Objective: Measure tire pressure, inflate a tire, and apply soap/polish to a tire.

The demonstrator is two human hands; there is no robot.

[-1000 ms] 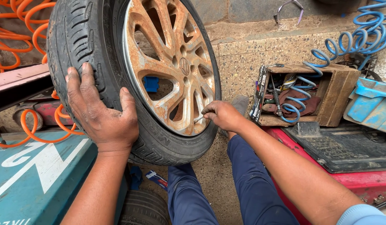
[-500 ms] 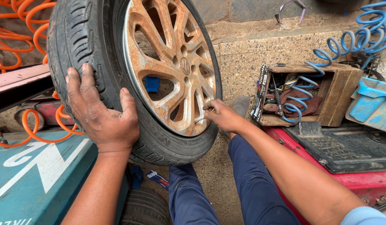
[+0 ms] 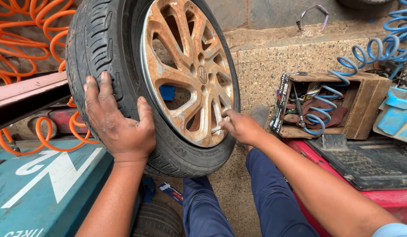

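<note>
Tyre valve stem sat low on the rusty alloy rim, near the rim's lower right edge, and jutted outward from the wheel face toward the person's right side. Its long axis ran roughly level, pointing away from the spokes and into the right hand. That hand was the nearer one by far: its fingertips were pinched together right at the stem's tip, a narrow grip with thumb and forefinger nearly closed; whether a small cap or tool lay between them was too small to tell. The stem lay just to the left of that hand, touching or all but touching it.

The left hand lay flat and spread on the tread of the tyre, palm down, fingers splayed over the shoulder of the rubber, holding nothing but pressing on the wheel. The wheel stood upright, its face turned toward the right, with its lower edge resting against the teal machine housing and the person's blue trousers below it.

Orange coiled air hose hung behind the tyre at the left. At the right, a wooden tool box held a blue coiled hose and odds of tools, beside a red surface with a black rubber mat.
</note>
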